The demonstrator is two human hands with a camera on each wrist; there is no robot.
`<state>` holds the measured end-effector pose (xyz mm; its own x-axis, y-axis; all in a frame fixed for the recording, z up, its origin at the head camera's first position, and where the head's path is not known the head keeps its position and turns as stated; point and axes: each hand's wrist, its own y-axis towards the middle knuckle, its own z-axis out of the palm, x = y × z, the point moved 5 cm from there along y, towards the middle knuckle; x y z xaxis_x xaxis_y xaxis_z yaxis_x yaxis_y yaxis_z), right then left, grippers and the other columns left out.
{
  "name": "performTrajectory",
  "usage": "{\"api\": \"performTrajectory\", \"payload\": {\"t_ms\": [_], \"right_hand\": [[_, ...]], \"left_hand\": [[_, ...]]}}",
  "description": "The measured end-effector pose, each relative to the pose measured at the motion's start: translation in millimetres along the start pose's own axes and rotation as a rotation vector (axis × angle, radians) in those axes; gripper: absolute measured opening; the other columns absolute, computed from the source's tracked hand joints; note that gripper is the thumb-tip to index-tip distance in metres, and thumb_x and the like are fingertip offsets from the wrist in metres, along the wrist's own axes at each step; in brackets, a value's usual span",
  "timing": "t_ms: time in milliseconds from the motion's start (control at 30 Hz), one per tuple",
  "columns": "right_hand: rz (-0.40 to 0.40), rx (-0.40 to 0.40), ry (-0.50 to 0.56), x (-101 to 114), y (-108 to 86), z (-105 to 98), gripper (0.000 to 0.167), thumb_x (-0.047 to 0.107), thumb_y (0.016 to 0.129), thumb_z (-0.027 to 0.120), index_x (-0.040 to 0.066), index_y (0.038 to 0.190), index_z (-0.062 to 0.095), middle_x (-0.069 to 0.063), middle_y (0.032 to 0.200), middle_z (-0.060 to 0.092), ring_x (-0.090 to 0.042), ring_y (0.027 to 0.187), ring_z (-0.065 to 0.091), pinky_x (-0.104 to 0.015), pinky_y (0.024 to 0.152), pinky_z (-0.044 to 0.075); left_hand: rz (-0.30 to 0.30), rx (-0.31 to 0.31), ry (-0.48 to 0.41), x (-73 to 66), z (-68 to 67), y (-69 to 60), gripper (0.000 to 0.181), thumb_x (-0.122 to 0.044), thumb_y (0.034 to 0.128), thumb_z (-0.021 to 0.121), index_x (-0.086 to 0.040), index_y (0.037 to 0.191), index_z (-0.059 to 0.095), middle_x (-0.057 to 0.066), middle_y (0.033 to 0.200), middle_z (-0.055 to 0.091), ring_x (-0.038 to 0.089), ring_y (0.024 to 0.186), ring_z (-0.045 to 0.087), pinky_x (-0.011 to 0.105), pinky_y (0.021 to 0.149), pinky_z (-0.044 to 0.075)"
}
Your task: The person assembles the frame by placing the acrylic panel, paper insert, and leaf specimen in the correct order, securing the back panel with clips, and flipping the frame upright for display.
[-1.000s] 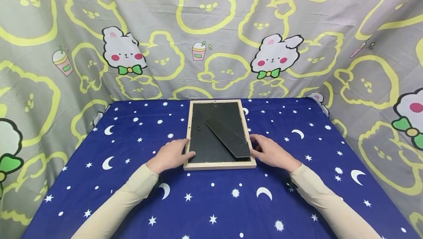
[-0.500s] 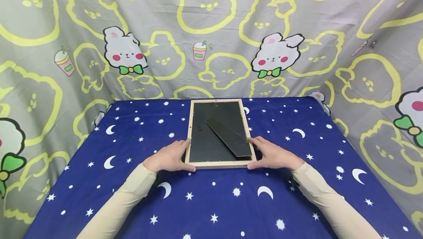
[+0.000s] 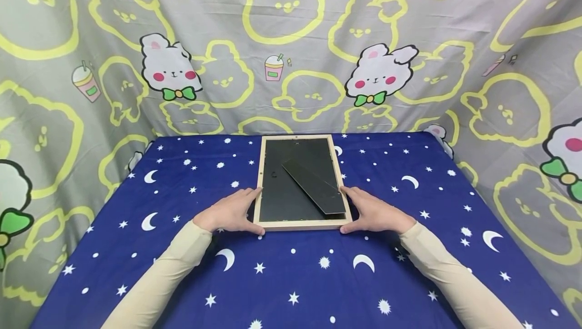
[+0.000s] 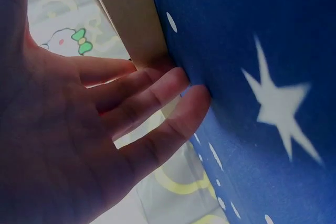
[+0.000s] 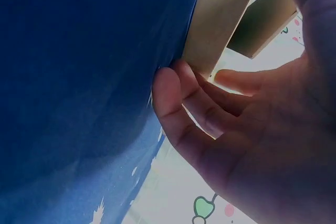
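A picture frame with a pale wooden border (image 3: 295, 226) lies back side up on the table, its black backing (image 3: 284, 200) showing. A black stand leg (image 3: 314, 187) slants across the backing, its lower end near the right border. My left hand (image 3: 232, 211) touches the left side, thumb at the near left corner. On the opposite side, my right hand (image 3: 376, 212) has its fingers along the border and thumb at the near right corner. Both wrist views show relaxed fingers against the wooden side (image 4: 131, 14), with some fingertips on the cloth.
A dark blue cloth (image 3: 291, 273) with white moons and stars covers the table. Behind and beside it hangs a grey curtain (image 3: 309, 31) with yellow outlines and rabbit faces. The frame's far end lies near the table's back edge.
Both thumbs have shifted from the frame's sides and top to its near corners. The frame has barely moved, and the stand leg keeps its slant.
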<state>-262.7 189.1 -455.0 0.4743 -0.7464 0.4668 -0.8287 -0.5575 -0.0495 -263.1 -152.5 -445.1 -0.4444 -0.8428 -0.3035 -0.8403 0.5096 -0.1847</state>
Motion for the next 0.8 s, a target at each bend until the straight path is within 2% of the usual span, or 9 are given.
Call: {"api": "performTrajectory", "payload": {"t_ms": [67, 233, 433, 800], "right_hand": [[0.004, -0.002, -0.007, -0.1, -0.1, -0.3, 0.111, 0.051, 0.075, 0.088, -0.005, 0.155, 0.034, -0.020, 0.145, 0.051, -0.034, 0.133, 0.050, -0.052, 0.112, 0.041], [0.001, 0.016, -0.024, 1.3, -0.7, -0.4, 0.107, 0.053, 0.077, 0.085, 0.001, 0.157, 0.036, -0.018, 0.143, 0.051, -0.033, 0.129, 0.052, -0.052, 0.108, 0.044], [0.001, 0.015, -0.011, 2.8, -1.0, -1.6, 0.110, 0.052, 0.078, 0.086, -0.002, 0.157, 0.032, -0.019, 0.146, 0.050, -0.034, 0.133, 0.050, -0.053, 0.111, 0.041], [0.002, 0.038, -0.034, -1.1, -0.4, -0.1, 0.108, 0.058, 0.079, 0.082, 0.001, 0.157, 0.035, -0.017, 0.144, 0.051, -0.032, 0.130, 0.051, -0.052, 0.109, 0.043]], "left_hand": [[-0.004, 0.001, 0.005, 0.3, 0.0, 0.4, 0.119, -0.064, 0.0735, 0.083, 0.000, 0.159, 0.031, 0.018, 0.149, 0.050, 0.034, 0.137, 0.049, 0.054, 0.108, 0.045], [-0.025, 0.010, 0.015, 1.1, 1.0, 1.3, 0.119, -0.066, 0.0724, 0.083, -0.003, 0.160, 0.031, 0.018, 0.150, 0.049, 0.035, 0.138, 0.048, 0.058, 0.106, 0.045], [-0.039, 0.011, 0.017, 0.9, 0.5, 0.9, 0.118, -0.066, 0.0721, 0.083, -0.006, 0.160, 0.031, 0.016, 0.150, 0.050, 0.033, 0.137, 0.049, 0.056, 0.106, 0.046], [-0.022, 0.003, 0.018, -0.1, -1.5, -0.4, 0.117, -0.065, 0.0732, 0.083, -0.004, 0.159, 0.032, 0.017, 0.148, 0.051, 0.033, 0.134, 0.051, 0.055, 0.104, 0.047]]}}
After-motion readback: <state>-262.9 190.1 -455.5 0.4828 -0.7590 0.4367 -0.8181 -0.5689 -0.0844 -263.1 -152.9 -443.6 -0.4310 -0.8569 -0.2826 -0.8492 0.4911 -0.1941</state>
